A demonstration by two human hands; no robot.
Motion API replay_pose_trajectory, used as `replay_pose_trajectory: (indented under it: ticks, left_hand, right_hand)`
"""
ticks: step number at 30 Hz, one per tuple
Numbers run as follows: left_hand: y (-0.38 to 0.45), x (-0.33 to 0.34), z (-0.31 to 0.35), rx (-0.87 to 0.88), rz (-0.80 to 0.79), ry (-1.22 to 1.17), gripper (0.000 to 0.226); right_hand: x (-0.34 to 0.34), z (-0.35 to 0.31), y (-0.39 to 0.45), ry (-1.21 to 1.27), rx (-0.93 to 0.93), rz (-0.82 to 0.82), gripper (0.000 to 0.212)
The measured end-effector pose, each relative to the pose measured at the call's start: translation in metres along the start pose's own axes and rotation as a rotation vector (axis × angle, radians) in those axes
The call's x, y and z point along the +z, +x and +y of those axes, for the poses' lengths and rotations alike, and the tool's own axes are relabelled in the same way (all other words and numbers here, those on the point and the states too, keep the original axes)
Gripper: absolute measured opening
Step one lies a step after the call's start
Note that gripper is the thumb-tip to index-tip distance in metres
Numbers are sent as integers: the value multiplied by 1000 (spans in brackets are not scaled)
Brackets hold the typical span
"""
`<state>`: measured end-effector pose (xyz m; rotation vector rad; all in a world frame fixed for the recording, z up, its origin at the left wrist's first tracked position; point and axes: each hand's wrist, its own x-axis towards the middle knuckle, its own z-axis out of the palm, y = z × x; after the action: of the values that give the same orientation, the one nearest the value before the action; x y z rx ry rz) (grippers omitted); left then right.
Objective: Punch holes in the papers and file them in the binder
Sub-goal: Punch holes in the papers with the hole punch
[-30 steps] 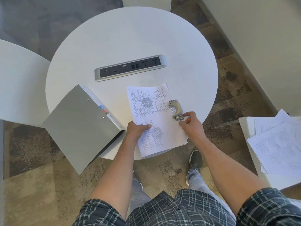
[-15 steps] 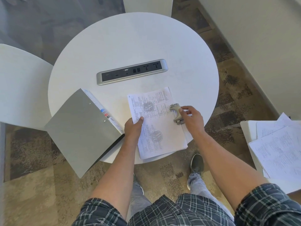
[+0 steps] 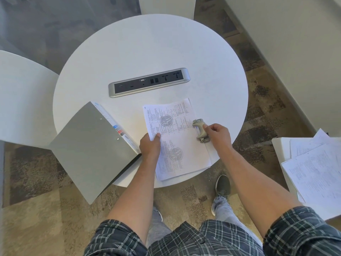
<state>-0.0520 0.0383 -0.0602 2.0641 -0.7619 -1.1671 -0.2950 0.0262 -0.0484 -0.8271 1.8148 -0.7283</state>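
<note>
A thin stack of printed papers (image 3: 177, 139) lies on the round white table (image 3: 147, 52), its near end past the table's front edge. My left hand (image 3: 150, 146) pinches the stack's left edge, thumb on top. A small grey hole punch (image 3: 200, 129) sits over the stack's right edge, and my right hand (image 3: 217, 133) grips it from the right with curled fingers. A closed grey binder (image 3: 88, 148) lies to the left, overhanging the table's front-left edge.
A silver power and socket strip (image 3: 149, 82) is set into the table's middle. Another white table (image 3: 20, 100) stands at the left. A white surface at the right carries loose printed sheets (image 3: 313, 170). A wall (image 3: 295, 43) runs along the right. My shoe (image 3: 222, 187) is below the table.
My left hand slid up the papers' left edge from near the middle of the stack. My right hand moved from the punch's near end to grip its handle on the right edge.
</note>
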Motion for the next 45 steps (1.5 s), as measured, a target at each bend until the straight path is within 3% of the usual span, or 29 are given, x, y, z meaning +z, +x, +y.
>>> replay_pose_trajectory:
  ticks: [20, 34, 45]
  left_hand:
    - [0, 5, 12, -24, 42, 103, 8]
    - [1, 3, 13, -31, 23, 130, 8]
    - [2, 4, 17, -23, 22, 132, 8]
  right_hand:
    - [5, 7, 0, -93, -15, 41, 37]
    - [21, 5, -10, -148, -26, 182, 39]
    - [-2, 5, 8, -192, -23, 47, 40]
